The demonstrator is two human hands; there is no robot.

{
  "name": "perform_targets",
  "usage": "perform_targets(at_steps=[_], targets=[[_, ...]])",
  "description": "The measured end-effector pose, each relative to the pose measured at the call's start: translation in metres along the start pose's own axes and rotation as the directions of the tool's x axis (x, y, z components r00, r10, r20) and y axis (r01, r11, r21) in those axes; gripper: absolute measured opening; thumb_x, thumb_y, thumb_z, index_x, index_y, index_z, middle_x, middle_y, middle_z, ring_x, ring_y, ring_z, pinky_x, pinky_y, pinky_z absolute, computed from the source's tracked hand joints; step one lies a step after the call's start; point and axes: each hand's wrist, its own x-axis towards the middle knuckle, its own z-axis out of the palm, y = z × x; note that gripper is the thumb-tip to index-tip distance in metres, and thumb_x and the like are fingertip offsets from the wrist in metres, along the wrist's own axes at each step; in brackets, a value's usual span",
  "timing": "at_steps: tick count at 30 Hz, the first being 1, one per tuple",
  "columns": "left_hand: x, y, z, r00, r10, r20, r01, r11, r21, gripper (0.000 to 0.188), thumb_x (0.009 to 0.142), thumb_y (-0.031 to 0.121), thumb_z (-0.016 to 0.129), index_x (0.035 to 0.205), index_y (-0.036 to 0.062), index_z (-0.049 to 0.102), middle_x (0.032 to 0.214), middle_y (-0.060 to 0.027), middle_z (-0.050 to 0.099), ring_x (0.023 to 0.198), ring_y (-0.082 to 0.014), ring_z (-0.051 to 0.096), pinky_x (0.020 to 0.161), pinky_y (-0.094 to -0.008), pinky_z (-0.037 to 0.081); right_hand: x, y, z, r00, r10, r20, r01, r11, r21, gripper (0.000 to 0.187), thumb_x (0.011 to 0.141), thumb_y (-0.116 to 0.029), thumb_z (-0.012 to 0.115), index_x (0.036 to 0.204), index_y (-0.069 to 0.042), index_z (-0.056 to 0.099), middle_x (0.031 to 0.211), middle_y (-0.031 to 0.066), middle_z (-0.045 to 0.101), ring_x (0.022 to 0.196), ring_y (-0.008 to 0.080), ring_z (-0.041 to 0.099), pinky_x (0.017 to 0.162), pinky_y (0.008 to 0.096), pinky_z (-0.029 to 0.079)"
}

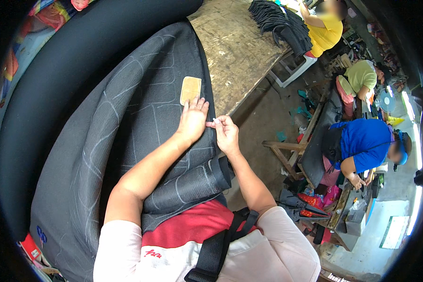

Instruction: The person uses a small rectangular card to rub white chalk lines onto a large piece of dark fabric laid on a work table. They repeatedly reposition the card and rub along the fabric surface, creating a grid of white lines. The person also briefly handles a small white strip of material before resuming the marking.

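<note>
Black fabric (pixel 145 113), marked with white outlines of rounded rectangles, spreads over the table in front of me. A tan, rounded rectangular template (pixel 191 89) lies flat on it near the fabric's right edge. My left hand (pixel 193 120) rests flat on the fabric, fingers stretched out, with fingertips at the template's lower end. Just right of it, my right hand (pixel 226 134) pinches a small white piece of chalk (pixel 216 121) beside the fabric's edge; fingers partly cover it. Close to my body the fabric is rolled up (pixel 188 185).
A thick black roll (pixel 56 89) curves along the left. Blue-handled scissors (pixel 41 234) lie at lower left. The worn wooden tabletop (pixel 235 47) extends far ahead, with stacked black pieces (pixel 286 28) at its end. Several people work at the right, by a wooden bench (pixel 291 150).
</note>
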Motion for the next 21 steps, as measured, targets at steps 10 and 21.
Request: perform_targets(at_steps=[10, 21], targets=[[-0.002, 0.01, -0.002, 0.987, -0.163, 0.013, 0.163, 0.985, -0.056, 0.055, 0.076, 0.008, 0.056, 0.128, -0.0062, 0.043, 0.138, -0.027, 0.035, 0.132, -0.0382, 0.03, 0.108, -0.049, 0.024, 0.004, 0.002, -0.007, 0.987, 0.158, 0.008, -0.152, 0.931, 0.333, 0.012, 0.095, -0.006, 0.044, 0.092, 0.004, 0.05, 0.078, 0.0098, 0.061, 0.077, 0.024, 0.068, 0.07, 0.0281, 0.053], [0.014, -0.01, -0.011, 0.992, -0.122, 0.006, 0.122, 0.992, -0.02, 0.036, 0.075, 0.007, 0.059, 0.108, -0.0049, 0.058, 0.112, -0.0194, 0.059, 0.11, -0.0328, 0.052, 0.096, -0.0376, 0.041, -0.003, 0.003, 0.002, 1.0, 0.011, -0.021, -0.009, 0.995, 0.098, 0.011, 0.093, -0.007, 0.05, 0.086, 0.002, 0.051, 0.073, 0.0079, 0.063, 0.074, 0.0147, 0.067, 0.064, 0.0245, 0.051]])
